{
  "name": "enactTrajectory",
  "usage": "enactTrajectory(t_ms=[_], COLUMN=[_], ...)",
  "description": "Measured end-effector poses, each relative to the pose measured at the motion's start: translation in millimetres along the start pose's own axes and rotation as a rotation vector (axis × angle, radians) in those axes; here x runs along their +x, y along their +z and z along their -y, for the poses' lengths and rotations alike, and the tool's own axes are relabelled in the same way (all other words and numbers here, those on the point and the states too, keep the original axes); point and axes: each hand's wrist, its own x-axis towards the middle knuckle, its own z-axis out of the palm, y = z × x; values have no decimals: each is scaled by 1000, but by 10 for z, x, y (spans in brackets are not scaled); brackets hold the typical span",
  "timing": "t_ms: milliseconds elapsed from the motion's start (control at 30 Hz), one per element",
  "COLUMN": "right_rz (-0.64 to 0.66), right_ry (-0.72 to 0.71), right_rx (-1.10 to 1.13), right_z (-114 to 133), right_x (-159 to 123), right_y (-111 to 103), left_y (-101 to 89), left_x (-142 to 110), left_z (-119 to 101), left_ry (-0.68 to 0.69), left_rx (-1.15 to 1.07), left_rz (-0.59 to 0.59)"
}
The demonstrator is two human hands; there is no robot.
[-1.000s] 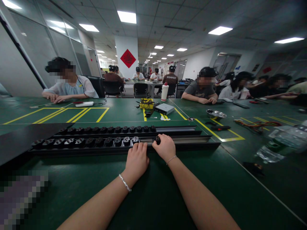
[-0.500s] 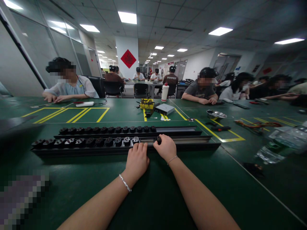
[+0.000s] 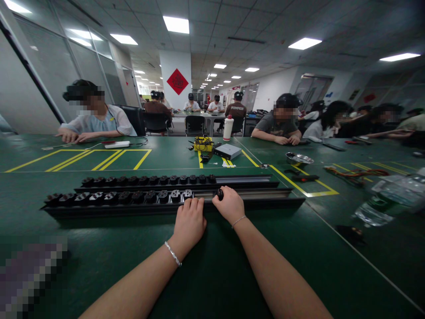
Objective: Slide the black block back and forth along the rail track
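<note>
Two long black rails lie side by side across the table. The nearer rail (image 3: 126, 211) carries a row of black socket modules (image 3: 150, 196) on its left part, and the far rail (image 3: 245, 180) carries a similar row. My left hand (image 3: 191, 221) has its fingers curled over the front edge of the nearer rail, just right of the last module. Close beside it, my right hand (image 3: 229, 205) pinches a small dark round piece (image 3: 220, 194), which looks like a socket module, over the open channel of the same rail. The thumb side of each hand is partly hidden.
Beyond the rails are a grey box (image 3: 228, 151), a yellow holder with cables (image 3: 203, 144) and a white bottle (image 3: 228, 128). To the right sit a metal bowl (image 3: 299, 158), wires (image 3: 357, 173) and a clear plastic bottle (image 3: 378, 206). Co-workers sit across the table.
Both hands stay in nearly the same place on the nearer rail. That rail's left end has shifted very slightly to the left.
</note>
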Motion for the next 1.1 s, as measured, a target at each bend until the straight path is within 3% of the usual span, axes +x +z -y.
enactTrajectory(t_ms=[1100], right_rz=[29], right_ry=[-8], right_rx=[-25], right_z=[-4], right_x=[22], right_y=[-79], left_y=[-14], left_x=[-3], left_z=[-1], left_ry=[-14], left_rx=[-9], left_rz=[22])
